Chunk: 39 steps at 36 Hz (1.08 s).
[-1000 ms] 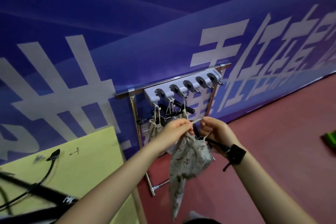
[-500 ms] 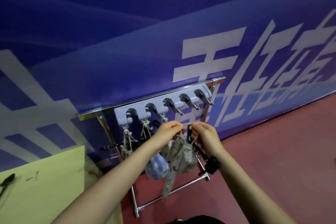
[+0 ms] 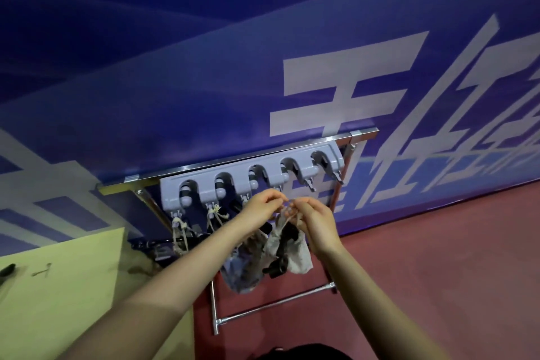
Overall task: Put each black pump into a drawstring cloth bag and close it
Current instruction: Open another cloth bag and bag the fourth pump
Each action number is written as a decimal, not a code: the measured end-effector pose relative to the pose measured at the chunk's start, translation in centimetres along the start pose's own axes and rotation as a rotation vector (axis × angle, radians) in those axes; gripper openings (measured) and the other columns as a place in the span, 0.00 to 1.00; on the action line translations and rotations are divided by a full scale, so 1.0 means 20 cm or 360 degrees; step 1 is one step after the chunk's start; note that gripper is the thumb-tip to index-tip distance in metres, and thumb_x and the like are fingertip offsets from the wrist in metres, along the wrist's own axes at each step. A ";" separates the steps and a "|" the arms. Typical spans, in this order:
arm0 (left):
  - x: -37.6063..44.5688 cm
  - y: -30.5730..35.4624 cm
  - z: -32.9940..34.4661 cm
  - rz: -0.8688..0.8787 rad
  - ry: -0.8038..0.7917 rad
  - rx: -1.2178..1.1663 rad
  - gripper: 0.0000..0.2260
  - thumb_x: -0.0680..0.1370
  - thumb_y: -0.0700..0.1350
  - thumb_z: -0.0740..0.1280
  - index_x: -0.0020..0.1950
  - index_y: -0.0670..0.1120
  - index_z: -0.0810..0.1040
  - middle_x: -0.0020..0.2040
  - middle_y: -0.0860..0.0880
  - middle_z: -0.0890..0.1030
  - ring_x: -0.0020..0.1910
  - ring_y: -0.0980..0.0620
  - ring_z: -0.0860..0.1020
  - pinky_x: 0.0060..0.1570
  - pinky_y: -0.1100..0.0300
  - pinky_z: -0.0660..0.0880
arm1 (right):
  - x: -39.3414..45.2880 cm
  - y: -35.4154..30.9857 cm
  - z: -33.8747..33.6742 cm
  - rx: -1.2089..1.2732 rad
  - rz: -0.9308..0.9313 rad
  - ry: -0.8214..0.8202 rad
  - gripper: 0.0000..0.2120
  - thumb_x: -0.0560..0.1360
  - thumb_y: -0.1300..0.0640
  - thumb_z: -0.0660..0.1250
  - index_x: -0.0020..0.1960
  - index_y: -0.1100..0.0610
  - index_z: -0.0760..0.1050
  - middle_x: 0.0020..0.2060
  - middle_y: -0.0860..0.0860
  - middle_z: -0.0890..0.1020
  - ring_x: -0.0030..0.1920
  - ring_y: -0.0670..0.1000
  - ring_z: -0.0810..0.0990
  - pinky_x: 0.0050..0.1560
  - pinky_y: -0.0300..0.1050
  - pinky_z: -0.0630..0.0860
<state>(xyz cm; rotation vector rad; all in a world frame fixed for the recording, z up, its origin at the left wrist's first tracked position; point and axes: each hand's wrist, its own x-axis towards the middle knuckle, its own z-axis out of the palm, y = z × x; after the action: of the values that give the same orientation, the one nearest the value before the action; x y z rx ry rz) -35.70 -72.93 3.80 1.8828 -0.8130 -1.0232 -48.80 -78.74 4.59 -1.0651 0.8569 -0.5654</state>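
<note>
A patterned drawstring cloth bag [image 3: 296, 254] hangs below my hands, with a black pump [image 3: 282, 257] showing at its front. My left hand [image 3: 264, 205] and my right hand [image 3: 311, 218] both pinch the bag's cord [image 3: 287, 205] just under the grey hook rack [image 3: 251, 181]. A bluish bag [image 3: 244, 275] hangs to its left, partly behind my left forearm. Two more bags hang by tied cords from the rack's left hooks [image 3: 179, 235], [image 3: 216, 218].
The rack sits on a chrome stand [image 3: 274, 305] against a blue banner wall [image 3: 204, 67]. A yellow-green table [image 3: 67, 286] lies at the left with a small pair of scissors [image 3: 42, 269] and a black item at its edge. Red floor [image 3: 438, 272] spreads to the right.
My hands have lifted the patterned bag from waist height up to the rack's hooks. The view has shifted so the rack sits lower and more central.
</note>
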 end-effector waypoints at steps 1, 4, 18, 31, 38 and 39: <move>0.00 0.01 -0.01 -0.0023 0.0032 -0.0053 0.08 0.82 0.42 0.59 0.53 0.45 0.77 0.46 0.48 0.80 0.47 0.53 0.77 0.47 0.61 0.74 | 0.01 0.00 0.00 0.0002 -0.0002 0.0014 0.09 0.78 0.65 0.63 0.40 0.63 0.78 0.31 0.53 0.80 0.36 0.50 0.78 0.41 0.40 0.75; -0.02 0.03 -0.05 -0.0011 0.0089 -0.0109 0.10 0.83 0.42 0.56 0.55 0.43 0.77 0.44 0.51 0.78 0.46 0.54 0.77 0.47 0.62 0.74 | 0.04 0.01 -0.01 -0.0189 -0.0120 0.0093 0.08 0.76 0.63 0.67 0.39 0.58 0.81 0.38 0.52 0.80 0.42 0.50 0.78 0.43 0.38 0.72; -0.06 -0.05 -0.07 0.0060 0.0006 0.0280 0.09 0.81 0.43 0.62 0.57 0.46 0.79 0.52 0.51 0.81 0.53 0.54 0.78 0.58 0.58 0.73 | 0.23 0.00 0.02 -0.0599 -0.0535 -0.0243 0.07 0.75 0.60 0.70 0.40 0.55 0.83 0.37 0.47 0.84 0.41 0.40 0.80 0.44 0.31 0.72; -0.06 -0.06 0.02 0.0070 0.0176 -0.0262 0.12 0.81 0.41 0.61 0.62 0.49 0.78 0.59 0.52 0.80 0.56 0.59 0.78 0.61 0.64 0.72 | 0.24 -0.06 -0.03 -0.0815 -0.0612 -0.0551 0.15 0.81 0.63 0.59 0.46 0.70 0.80 0.51 0.56 0.81 0.57 0.48 0.78 0.60 0.40 0.72; -0.06 -0.01 0.04 0.0178 0.0214 -0.0342 0.10 0.81 0.41 0.60 0.53 0.54 0.77 0.53 0.49 0.81 0.55 0.54 0.77 0.62 0.56 0.70 | 0.18 -0.13 -0.04 -0.0822 -0.0672 -0.0633 0.13 0.81 0.66 0.57 0.55 0.58 0.80 0.54 0.50 0.78 0.56 0.37 0.75 0.57 0.29 0.68; -0.07 0.00 0.04 0.0185 0.0196 -0.0346 0.10 0.81 0.41 0.60 0.54 0.55 0.77 0.54 0.50 0.81 0.56 0.55 0.77 0.62 0.58 0.70 | 0.18 -0.13 -0.04 -0.0826 -0.0691 -0.0625 0.13 0.81 0.65 0.57 0.55 0.56 0.80 0.54 0.48 0.78 0.56 0.36 0.74 0.59 0.30 0.68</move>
<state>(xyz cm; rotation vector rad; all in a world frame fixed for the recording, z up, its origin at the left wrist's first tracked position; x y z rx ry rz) -37.07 -72.11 3.90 1.6759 -0.7011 -0.8776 -47.43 -82.89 5.63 -1.7936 0.4252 -0.4742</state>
